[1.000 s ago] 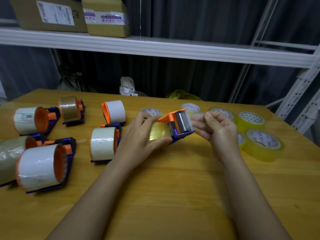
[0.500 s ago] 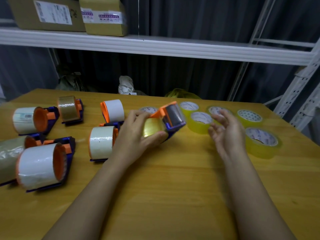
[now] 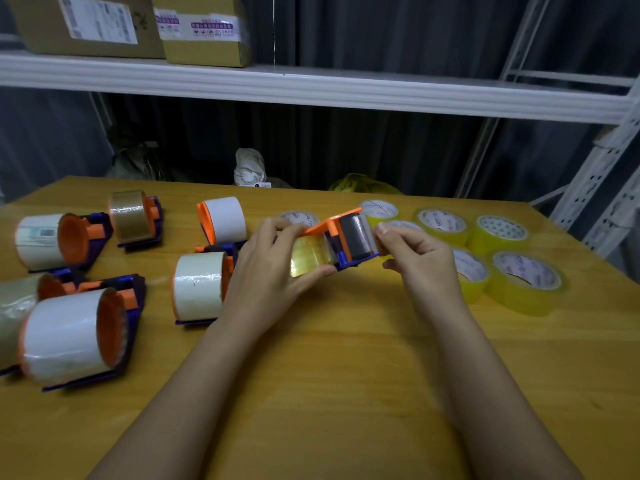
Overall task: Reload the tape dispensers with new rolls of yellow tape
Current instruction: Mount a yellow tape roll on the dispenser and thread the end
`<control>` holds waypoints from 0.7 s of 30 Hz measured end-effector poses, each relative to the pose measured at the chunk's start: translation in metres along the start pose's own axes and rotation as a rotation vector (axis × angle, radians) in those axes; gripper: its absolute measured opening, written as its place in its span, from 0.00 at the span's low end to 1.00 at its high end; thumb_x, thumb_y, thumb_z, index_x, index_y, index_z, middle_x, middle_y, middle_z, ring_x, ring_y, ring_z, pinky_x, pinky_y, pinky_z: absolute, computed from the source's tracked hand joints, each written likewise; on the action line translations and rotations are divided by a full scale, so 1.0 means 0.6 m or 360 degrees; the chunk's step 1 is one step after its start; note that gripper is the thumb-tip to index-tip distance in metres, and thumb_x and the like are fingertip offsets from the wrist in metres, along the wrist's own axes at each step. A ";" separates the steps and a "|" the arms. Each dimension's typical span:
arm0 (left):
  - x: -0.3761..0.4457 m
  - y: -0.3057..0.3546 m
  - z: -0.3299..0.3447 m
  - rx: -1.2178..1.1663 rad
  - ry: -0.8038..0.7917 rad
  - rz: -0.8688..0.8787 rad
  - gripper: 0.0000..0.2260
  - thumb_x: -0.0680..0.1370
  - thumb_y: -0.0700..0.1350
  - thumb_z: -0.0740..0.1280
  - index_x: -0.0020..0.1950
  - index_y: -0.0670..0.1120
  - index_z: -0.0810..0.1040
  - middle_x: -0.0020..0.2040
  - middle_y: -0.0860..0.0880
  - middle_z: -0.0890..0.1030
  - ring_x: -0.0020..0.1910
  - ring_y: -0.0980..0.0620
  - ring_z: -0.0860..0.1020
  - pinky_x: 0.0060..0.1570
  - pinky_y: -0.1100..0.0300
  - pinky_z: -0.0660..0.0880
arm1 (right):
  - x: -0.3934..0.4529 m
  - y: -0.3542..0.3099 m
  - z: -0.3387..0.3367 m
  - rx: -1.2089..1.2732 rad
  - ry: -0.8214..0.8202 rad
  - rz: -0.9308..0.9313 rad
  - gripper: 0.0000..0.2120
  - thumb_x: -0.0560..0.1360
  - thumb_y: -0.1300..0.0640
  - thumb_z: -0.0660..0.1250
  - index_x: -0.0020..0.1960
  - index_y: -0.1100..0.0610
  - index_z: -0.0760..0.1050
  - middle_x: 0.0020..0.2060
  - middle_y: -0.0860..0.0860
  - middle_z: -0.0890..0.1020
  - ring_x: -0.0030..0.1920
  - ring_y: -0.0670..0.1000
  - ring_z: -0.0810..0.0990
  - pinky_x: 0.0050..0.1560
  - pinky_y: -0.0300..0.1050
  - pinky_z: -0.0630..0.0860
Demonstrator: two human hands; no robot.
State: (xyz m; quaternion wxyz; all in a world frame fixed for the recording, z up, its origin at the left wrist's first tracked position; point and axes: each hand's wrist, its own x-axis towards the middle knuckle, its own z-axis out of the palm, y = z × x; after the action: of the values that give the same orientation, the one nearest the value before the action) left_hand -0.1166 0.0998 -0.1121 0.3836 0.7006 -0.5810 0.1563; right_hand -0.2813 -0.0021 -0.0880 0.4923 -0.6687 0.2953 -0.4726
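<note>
Left hand curled around the yellow-loaded tape dispenser, right hand fingertips pinching its front edge.

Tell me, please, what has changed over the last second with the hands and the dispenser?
The right hand, open and drawn back half a second ago, has returned to the dispenser and pinches at its roller end. The left hand keeps gripping the yellow roll in it. The other dispensers and loose rolls have not moved.
</note>
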 end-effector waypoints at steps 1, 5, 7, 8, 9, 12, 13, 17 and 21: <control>-0.001 0.000 0.000 0.0006 -0.0001 0.0007 0.31 0.71 0.64 0.64 0.63 0.42 0.74 0.57 0.43 0.73 0.55 0.44 0.74 0.50 0.46 0.76 | 0.000 0.000 0.000 0.0016 -0.0002 0.0005 0.06 0.77 0.57 0.67 0.43 0.51 0.81 0.35 0.37 0.83 0.39 0.37 0.79 0.38 0.33 0.77; -0.002 0.000 0.001 0.0012 0.0005 0.0011 0.31 0.71 0.64 0.64 0.63 0.42 0.74 0.57 0.43 0.73 0.55 0.44 0.75 0.50 0.46 0.76 | 0.001 0.002 -0.003 0.0058 -0.0058 0.0072 0.05 0.77 0.55 0.66 0.46 0.50 0.81 0.37 0.37 0.83 0.41 0.37 0.81 0.39 0.34 0.78; -0.002 0.001 0.000 0.0018 0.0006 0.0003 0.31 0.71 0.63 0.64 0.63 0.41 0.74 0.57 0.42 0.73 0.55 0.44 0.75 0.50 0.46 0.76 | 0.000 0.003 -0.003 0.0050 -0.0106 0.0092 0.05 0.77 0.55 0.67 0.46 0.50 0.81 0.38 0.36 0.83 0.42 0.37 0.81 0.41 0.34 0.78; -0.002 0.001 0.000 0.0021 0.0008 0.0004 0.31 0.70 0.63 0.64 0.63 0.41 0.74 0.56 0.42 0.73 0.55 0.44 0.75 0.50 0.46 0.76 | 0.000 0.003 -0.003 0.0055 -0.0113 0.0096 0.05 0.77 0.55 0.67 0.46 0.50 0.81 0.38 0.36 0.83 0.42 0.37 0.81 0.41 0.34 0.78; -0.002 0.002 -0.001 0.0022 0.0010 0.0006 0.31 0.70 0.63 0.65 0.63 0.41 0.74 0.56 0.42 0.73 0.55 0.44 0.75 0.50 0.46 0.76 | 0.000 0.003 -0.003 0.0067 -0.0108 0.0099 0.05 0.77 0.55 0.67 0.45 0.50 0.81 0.38 0.36 0.83 0.43 0.37 0.81 0.41 0.34 0.78; -0.002 0.004 -0.001 0.0023 0.0006 -0.0003 0.31 0.70 0.63 0.64 0.63 0.41 0.74 0.56 0.43 0.73 0.55 0.44 0.75 0.50 0.46 0.76 | 0.002 0.003 -0.006 0.0093 -0.0041 0.0099 0.04 0.77 0.56 0.68 0.46 0.49 0.81 0.38 0.38 0.84 0.42 0.38 0.81 0.40 0.33 0.76; -0.003 0.004 -0.001 0.0026 0.0002 -0.0009 0.31 0.70 0.64 0.64 0.63 0.42 0.74 0.56 0.43 0.73 0.55 0.44 0.75 0.50 0.47 0.76 | 0.002 0.003 -0.007 0.0088 -0.0012 0.0090 0.04 0.77 0.56 0.68 0.46 0.50 0.82 0.38 0.39 0.84 0.42 0.38 0.81 0.40 0.33 0.76; -0.005 0.003 0.001 0.0035 0.0001 -0.0004 0.31 0.70 0.64 0.64 0.63 0.42 0.74 0.57 0.44 0.73 0.55 0.45 0.75 0.50 0.48 0.76 | 0.003 0.004 -0.012 0.0183 0.0030 0.0123 0.04 0.76 0.57 0.69 0.47 0.51 0.82 0.40 0.45 0.85 0.42 0.40 0.82 0.40 0.33 0.76; -0.002 0.000 0.002 0.0047 0.0005 0.0026 0.32 0.71 0.66 0.63 0.63 0.42 0.74 0.56 0.44 0.73 0.54 0.45 0.75 0.49 0.47 0.77 | 0.006 0.004 -0.013 0.0354 -0.0011 0.0253 0.04 0.76 0.59 0.69 0.49 0.56 0.82 0.37 0.47 0.84 0.39 0.42 0.80 0.40 0.33 0.76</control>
State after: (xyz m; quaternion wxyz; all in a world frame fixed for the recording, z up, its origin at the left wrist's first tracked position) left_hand -0.1172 0.0998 -0.1139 0.3728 0.7012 -0.5836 0.1692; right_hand -0.2869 -0.0091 -0.0885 0.6005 -0.5860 0.2914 -0.4595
